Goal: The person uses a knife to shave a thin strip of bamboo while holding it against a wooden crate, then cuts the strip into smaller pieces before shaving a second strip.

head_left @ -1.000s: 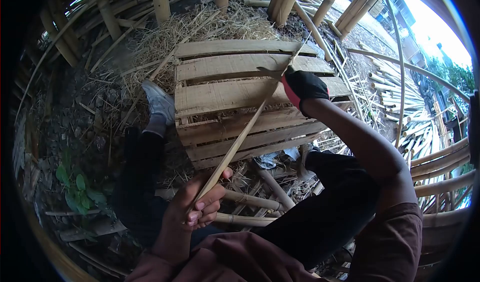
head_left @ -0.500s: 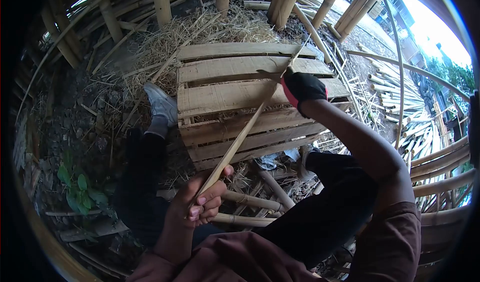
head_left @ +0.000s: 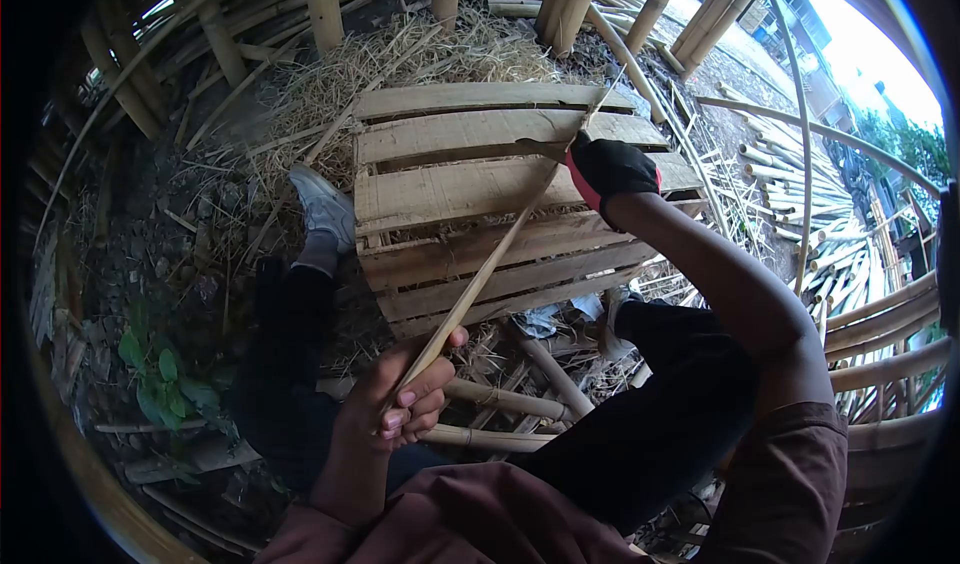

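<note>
My left hand (head_left: 407, 396), bare, is closed around the lower end of a long bamboo strip (head_left: 487, 269). The strip slants up and away over a slatted wooden crate (head_left: 440, 196). Near its far part, my right hand (head_left: 612, 172), in a black glove with a red palm side, is closed above the crate top. A dark, pointed blade (head_left: 540, 148), which looks like a knife's, sticks out to the left from this hand, against the strip. Its handle is hidden in the glove. Beyond the right hand, the thin end (head_left: 603, 104) of the strip continues upward.
Straw and shavings (head_left: 430, 64) lie behind the crate. My shoe (head_left: 323, 207) rests left of it. Bamboo posts (head_left: 322, 9) stand at the back, and cut bamboo poles (head_left: 790, 184) are piled at right. A leafy plant (head_left: 160, 379) grows at lower left.
My right hand has shifted very slightly to the right along with the blade. The strip shows a narrower face than before. My left hand keeps its grip in nearly the same place.
</note>
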`<state>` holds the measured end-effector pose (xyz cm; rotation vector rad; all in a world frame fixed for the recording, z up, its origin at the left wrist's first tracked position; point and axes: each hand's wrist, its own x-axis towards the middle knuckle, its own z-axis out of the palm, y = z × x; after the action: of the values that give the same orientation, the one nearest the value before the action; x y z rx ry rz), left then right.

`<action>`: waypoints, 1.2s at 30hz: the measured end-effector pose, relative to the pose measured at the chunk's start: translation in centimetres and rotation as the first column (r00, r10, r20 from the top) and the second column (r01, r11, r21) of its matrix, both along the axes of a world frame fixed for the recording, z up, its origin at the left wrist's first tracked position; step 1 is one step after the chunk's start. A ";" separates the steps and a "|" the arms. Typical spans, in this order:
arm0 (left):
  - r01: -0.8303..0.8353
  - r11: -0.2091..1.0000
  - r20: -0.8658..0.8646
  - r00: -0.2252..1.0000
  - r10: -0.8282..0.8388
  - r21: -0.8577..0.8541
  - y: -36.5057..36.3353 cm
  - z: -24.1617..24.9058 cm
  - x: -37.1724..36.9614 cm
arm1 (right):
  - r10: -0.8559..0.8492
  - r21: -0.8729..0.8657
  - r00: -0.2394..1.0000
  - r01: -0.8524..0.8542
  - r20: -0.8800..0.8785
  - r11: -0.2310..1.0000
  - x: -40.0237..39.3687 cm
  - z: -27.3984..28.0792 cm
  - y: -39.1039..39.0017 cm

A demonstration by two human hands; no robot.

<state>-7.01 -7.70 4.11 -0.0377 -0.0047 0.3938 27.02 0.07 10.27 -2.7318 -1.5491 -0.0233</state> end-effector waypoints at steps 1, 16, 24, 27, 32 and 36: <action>0.011 0.997 -0.085 0.996 -0.005 0.073 0.1 0.6 -0.1 | 0.002 0.002 1.000 -0.002 -0.001 1.000 -1.0 0.3 -0.6; -0.002 1.000 -0.008 1.000 0.002 -0.026 -0.2 -0.1 0.5 | 0.124 0.015 0.991 -0.124 0.042 0.992 -0.8 1.1 -1.0; -0.002 1.000 -0.105 0.994 0.005 0.024 0.2 0.7 1.7 | 0.107 0.023 0.994 -0.107 -0.003 0.994 -0.3 0.9 -0.8; 0.011 0.991 -0.214 0.977 0.018 0.136 0.4 1.3 2.6 | 0.076 0.033 0.992 -0.073 -0.099 0.997 -2.3 0.8 -2.7; 0.047 0.989 -0.200 0.980 -0.018 0.142 0.9 0.2 3.6 | 0.040 -0.016 0.998 -0.040 -0.044 0.999 0.4 1.1 -1.0; 0.022 0.983 -0.212 0.977 0.018 0.181 0.7 1.0 3.3 | 0.091 0.004 0.994 -0.091 -0.057 0.996 -2.1 1.2 -2.6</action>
<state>-3.66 -7.04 5.13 0.1859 0.1705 0.3924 24.90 -2.54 11.49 -2.6330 -1.6560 0.0530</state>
